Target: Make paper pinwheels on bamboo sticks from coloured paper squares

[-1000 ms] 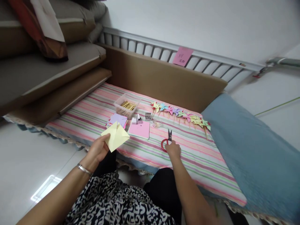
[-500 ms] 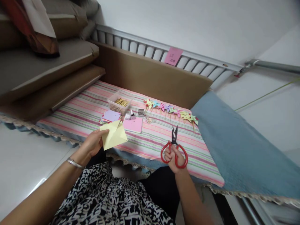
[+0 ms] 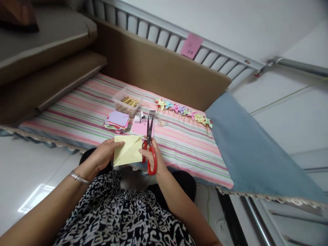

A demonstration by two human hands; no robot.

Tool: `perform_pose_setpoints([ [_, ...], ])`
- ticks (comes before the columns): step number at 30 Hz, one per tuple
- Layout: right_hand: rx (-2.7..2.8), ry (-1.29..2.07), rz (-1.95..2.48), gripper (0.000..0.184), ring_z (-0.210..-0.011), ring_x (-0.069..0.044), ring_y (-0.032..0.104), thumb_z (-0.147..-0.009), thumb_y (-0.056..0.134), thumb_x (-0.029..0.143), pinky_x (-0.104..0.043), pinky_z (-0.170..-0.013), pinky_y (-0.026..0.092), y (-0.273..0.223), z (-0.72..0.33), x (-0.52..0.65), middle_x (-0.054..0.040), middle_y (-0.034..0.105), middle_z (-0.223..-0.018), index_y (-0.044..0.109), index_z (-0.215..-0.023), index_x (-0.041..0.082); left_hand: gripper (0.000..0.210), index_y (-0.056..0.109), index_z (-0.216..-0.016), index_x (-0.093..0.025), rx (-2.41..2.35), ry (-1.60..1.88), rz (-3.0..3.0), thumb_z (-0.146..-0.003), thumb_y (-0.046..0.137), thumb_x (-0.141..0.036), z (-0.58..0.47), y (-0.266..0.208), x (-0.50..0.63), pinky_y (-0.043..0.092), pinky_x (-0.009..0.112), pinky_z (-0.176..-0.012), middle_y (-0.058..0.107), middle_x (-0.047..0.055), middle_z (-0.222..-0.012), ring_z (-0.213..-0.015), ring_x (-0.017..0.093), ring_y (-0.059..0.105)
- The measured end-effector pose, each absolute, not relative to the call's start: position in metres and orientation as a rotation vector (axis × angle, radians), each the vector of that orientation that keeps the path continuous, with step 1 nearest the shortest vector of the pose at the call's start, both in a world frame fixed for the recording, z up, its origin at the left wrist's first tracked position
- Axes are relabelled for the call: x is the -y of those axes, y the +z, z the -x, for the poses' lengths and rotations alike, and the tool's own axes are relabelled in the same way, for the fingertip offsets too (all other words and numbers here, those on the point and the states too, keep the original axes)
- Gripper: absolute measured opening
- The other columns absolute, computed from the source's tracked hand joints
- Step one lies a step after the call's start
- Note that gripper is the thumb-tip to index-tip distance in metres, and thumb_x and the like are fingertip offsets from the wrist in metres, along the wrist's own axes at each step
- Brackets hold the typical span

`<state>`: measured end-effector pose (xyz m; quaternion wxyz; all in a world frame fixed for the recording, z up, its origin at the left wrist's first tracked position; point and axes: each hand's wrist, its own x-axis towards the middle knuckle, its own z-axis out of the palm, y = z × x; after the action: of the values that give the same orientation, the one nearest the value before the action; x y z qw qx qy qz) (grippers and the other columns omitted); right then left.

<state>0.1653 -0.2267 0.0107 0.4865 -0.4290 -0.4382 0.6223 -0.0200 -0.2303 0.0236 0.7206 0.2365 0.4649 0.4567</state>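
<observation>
My left hand (image 3: 104,152) pinches the left edge of a square sheet of yellow paper (image 3: 129,152), which has slits running in from its corners. My right hand (image 3: 153,155) is closed on red-handled scissors (image 3: 152,160), their dark blades close together and pointing away from me. Its fingers touch the right edge of the yellow paper. Just beyond lie a stack of coloured paper squares (image 3: 118,121) with purple on top and a pink sheet pile (image 3: 140,129), partly hidden by the scissors.
A clear plastic box (image 3: 120,99) holds thin wooden sticks. Small paper pinwheels (image 3: 181,110) on sticks stand in a row at the back right of the striped cloth (image 3: 189,150). Small boxes (image 3: 139,118) sit by the pink sheets. A brown board (image 3: 164,71) rises behind.
My right hand has brought the scissors left to the yellow paper, and the blades have come together. My left hand has turned the paper more level. The view has shifted slightly.
</observation>
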Motion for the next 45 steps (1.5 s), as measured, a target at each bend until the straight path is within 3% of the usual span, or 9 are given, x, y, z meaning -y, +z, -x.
perform_pose_setpoints([
  [8,1.026,1.466,0.986,0.051,-0.082,-0.017,0.061,-0.066,0.068,0.020,-0.028,-0.073,0.049,-0.014,-0.128,0.207,0.0006,0.063,-0.094,0.048,-0.113,0.024,0.037,0.069,-0.106,-0.011,-0.977,1.026,-0.473,-0.071,0.074,-0.022,0.037,0.016,0.238,0.058,0.029,-0.065,0.073,0.014,-0.102,-0.083,0.023,0.069],
  [14,1.140,1.454,0.976,0.051,-0.079,-0.015,0.061,-0.069,0.066,0.021,-0.028,-0.075,0.049,-0.006,-0.121,0.210,0.0007,0.062,-0.094,0.046,-0.115,0.024,0.040,0.070,-0.102,-0.009,-1.070,1.136,-0.437,-0.063,0.079,-0.018,0.028,0.014,0.235,0.057,0.027,-0.063,0.075,0.013,-0.092,-0.072,0.020,0.069],
  [17,1.213,1.469,1.016,0.048,-0.071,-0.013,0.059,-0.070,0.064,0.021,-0.026,-0.067,0.049,0.004,-0.128,0.215,0.0032,0.059,-0.083,0.047,-0.115,0.024,0.041,0.070,-0.100,-0.008,-1.085,1.204,-0.443,-0.060,0.080,-0.017,0.027,0.014,0.234,0.056,0.026,-0.065,0.075,0.012,-0.090,-0.072,0.020,0.069],
  [20,1.335,1.492,1.072,0.048,-0.073,-0.013,0.059,-0.072,0.060,0.019,-0.027,-0.071,0.050,0.007,-0.151,0.227,0.0035,0.058,-0.079,0.046,-0.118,0.024,0.041,0.071,-0.098,-0.010,-1.129,1.279,-0.456,-0.058,0.081,-0.016,0.028,0.014,0.238,0.056,0.025,-0.066,0.075,0.010,-0.091,-0.072,0.018,0.069],
  [27,1.663,1.428,1.284,0.050,-0.080,-0.014,0.060,-0.075,0.057,0.019,-0.029,-0.076,0.048,-0.026,-0.229,0.277,-0.0043,0.062,-0.101,0.046,-0.124,0.023,0.037,0.072,-0.094,-0.010,-1.231,1.310,-0.455,-0.058,0.080,-0.017,0.017,0.012,0.256,0.055,0.022,-0.063,0.075,0.008,-0.089,-0.071,0.016,0.068],
  [33,1.659,1.446,1.451,0.043,-0.068,-0.013,0.056,-0.081,0.057,0.034,-0.026,-0.068,0.046,-0.026,-0.252,0.300,-0.0003,0.058,-0.082,0.054,-0.121,0.020,0.034,0.070,-0.092,-0.008,-1.258,1.259,-0.467,-0.059,0.077,-0.014,0.000,0.013,0.252,0.055,0.023,-0.061,0.074,0.009,-0.084,-0.069,0.017,0.068],
  [45,1.931,1.509,1.478,0.034,-0.064,-0.012,0.051,-0.081,0.061,0.036,-0.023,-0.064,0.043,-0.017,-0.234,0.326,0.0013,0.057,-0.073,0.064,-0.110,0.017,0.031,0.069,-0.092,-0.007,-1.297,1.269,-0.443,-0.061,0.073,-0.010,0.003,0.012,0.252,0.052,0.022,-0.046,0.073,0.012,-0.084,-0.061,0.017,0.066],
])
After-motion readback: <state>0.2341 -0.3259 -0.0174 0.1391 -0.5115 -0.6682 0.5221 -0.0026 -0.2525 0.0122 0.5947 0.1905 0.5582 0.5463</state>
